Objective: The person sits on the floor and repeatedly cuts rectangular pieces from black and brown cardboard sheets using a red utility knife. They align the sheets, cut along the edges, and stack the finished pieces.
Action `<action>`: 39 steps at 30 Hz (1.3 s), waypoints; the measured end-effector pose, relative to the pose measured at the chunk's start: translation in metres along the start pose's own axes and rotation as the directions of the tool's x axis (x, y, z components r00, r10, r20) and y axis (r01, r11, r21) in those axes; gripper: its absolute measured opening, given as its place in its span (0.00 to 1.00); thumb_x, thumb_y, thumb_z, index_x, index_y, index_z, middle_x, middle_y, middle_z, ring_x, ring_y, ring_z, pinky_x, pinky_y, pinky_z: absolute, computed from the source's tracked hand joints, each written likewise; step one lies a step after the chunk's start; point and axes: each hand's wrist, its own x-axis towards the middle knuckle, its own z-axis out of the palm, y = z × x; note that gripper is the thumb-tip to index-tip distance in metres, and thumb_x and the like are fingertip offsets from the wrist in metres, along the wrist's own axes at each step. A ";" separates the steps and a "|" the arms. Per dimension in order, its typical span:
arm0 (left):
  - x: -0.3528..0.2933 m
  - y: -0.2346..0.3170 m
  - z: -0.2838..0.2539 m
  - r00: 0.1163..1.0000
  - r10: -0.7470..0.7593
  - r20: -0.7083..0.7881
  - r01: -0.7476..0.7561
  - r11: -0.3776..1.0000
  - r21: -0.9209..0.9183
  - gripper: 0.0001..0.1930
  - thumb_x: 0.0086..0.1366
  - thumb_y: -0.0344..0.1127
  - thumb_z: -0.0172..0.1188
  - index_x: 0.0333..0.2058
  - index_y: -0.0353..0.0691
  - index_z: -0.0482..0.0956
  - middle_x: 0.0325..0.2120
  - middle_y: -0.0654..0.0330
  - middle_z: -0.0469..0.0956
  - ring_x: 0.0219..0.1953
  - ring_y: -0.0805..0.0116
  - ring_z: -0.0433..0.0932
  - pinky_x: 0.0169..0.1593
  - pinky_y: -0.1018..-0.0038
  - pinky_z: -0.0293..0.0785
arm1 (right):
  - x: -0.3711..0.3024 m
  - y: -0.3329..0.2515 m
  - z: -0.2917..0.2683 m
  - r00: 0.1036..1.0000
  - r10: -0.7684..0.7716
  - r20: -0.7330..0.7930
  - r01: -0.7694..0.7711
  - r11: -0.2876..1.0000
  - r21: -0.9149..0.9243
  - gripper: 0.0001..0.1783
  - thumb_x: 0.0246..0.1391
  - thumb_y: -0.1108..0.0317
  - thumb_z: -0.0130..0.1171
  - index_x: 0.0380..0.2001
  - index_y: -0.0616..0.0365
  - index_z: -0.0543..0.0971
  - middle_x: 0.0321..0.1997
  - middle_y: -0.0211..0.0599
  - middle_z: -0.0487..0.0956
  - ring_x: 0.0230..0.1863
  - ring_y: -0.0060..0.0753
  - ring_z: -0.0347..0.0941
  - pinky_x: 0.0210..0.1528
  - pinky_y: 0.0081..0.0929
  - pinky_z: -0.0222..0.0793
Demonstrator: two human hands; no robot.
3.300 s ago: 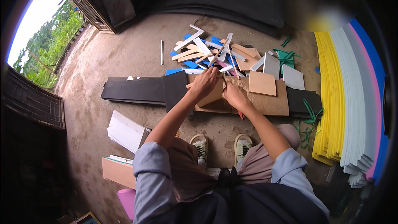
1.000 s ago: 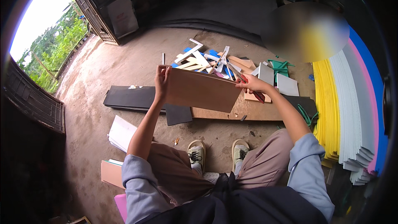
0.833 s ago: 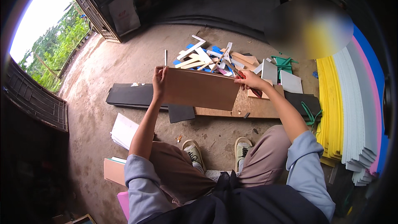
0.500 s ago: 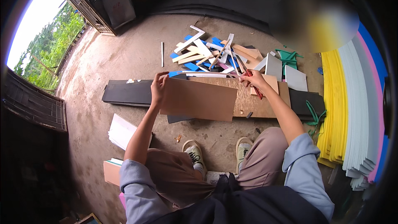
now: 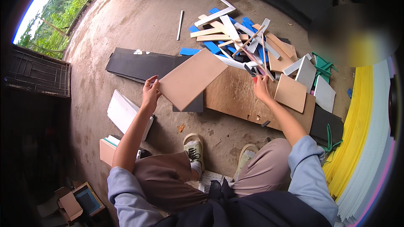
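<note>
So the person was sitting low on a bare concrete floor [image 5: 126, 29], knees apart, both arms stretched out forward. The left hand [image 5: 150, 92] was pinching the near-left corner of a flat tan rectangular board [image 5: 192, 78], fingers curled around the edge, and that board was lifted and tilted, hanging over the spot where a long black panel [image 5: 141, 65] on the left met a big brown plywood sheet [image 5: 235, 96] lying flat in front of the feet.

The right hand [image 5: 261, 89] was out over the far side of the plywood sheet, closed around a small cutter with a red and dark tip [image 5: 252, 75], right at the near edge of a messy heap of blue, white and pale wooden offcut strips [image 5: 235, 33].

A smaller tan square panel [image 5: 291, 93] sat on the plywood just right of that hand, with a couple of white pieces [image 5: 315, 82] past it. Far right, a thick stack of yellow and white foam sheets [image 5: 362, 143] curved along the edge. Near left, a slab of white boards [image 5: 124, 111] lay beside the left forearm.
</note>
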 end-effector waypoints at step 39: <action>-0.333 -0.167 -0.235 0.252 -0.090 -0.964 -0.584 0.780 -0.225 0.03 0.61 0.27 0.48 0.34 0.41 0.66 0.30 0.64 0.73 0.31 0.79 0.71 0.33 0.83 0.67 | -0.249 -0.568 0.067 -0.052 -0.591 0.805 0.324 0.752 0.574 0.10 0.52 0.66 0.53 0.26 0.63 0.74 0.21 0.31 0.72 0.21 0.21 0.69 0.22 0.21 0.69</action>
